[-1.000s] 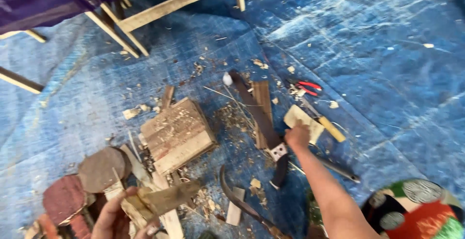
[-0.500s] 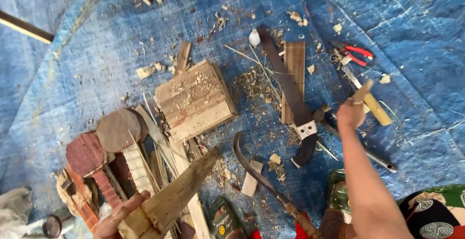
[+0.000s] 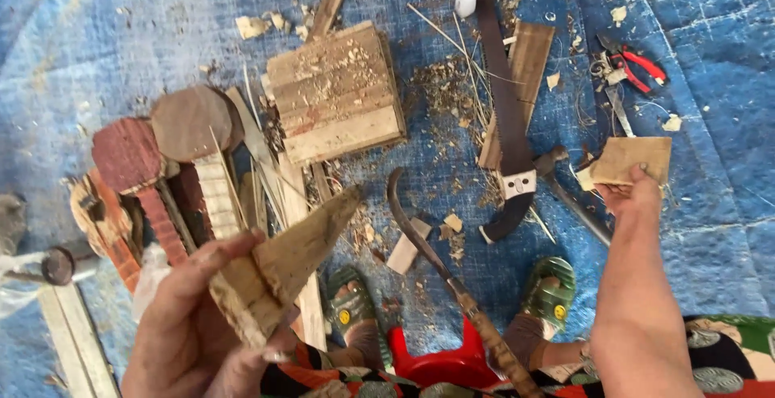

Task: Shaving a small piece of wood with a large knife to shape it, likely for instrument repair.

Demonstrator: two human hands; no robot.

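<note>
one saw (image 3: 504,99), one curved knife (image 3: 420,232), one red pliers (image 3: 634,67), two green sandals (image 3: 351,305), two hands (image 3: 190,325), one slatted wood block (image 3: 335,95).

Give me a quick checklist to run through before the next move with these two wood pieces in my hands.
1. Left hand grip on the pointed wood wedge: ok, fingers wrapped around its thick end.
2. Right hand grip on the flat wood block: ok, though held only at its lower edge.
3. Curved blade near the feet: not ok, it lies between both green sandals.
4. Handsaw: ok, flat on the blue tarp, apart from both hands.
5. Red pliers: ok, out of the way.
6. Blade sharpness: cannot tell.
</note>
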